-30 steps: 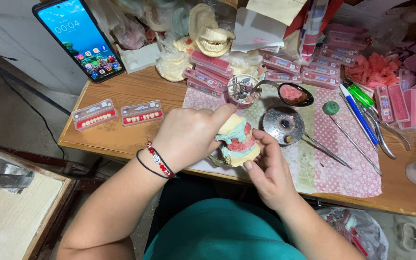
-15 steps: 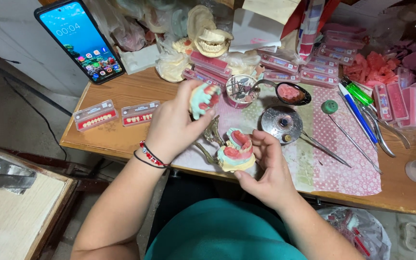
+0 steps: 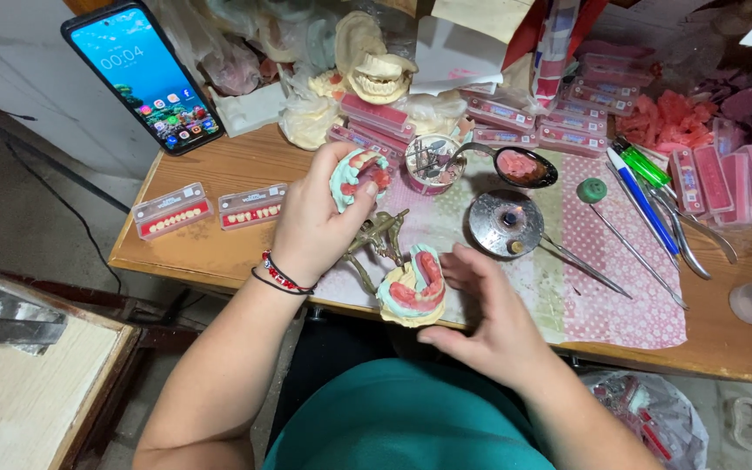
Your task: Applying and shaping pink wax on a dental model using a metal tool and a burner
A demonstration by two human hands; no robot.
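Left hand clamped on upper denture cast, lifted over table edge; right hand half-open, fingers spread, cradling lower denture cast beside brass articulator.

From my remote seat, colour is everything here. The left hand holds an upper dental cast in mint green with pink-red wax and pale teeth; its wrist wears a bracelet of black cord with red and white beads. By the right hand sits a lower dental cast, cream base, mint rim, pink-red wax. The table is warm orange-brown wood, spread with a cloth of pink dotted and pale green floral patches (a quilted look). The tooth cards show cream teeth on red strips. The phone glows sky blue in a black frame.
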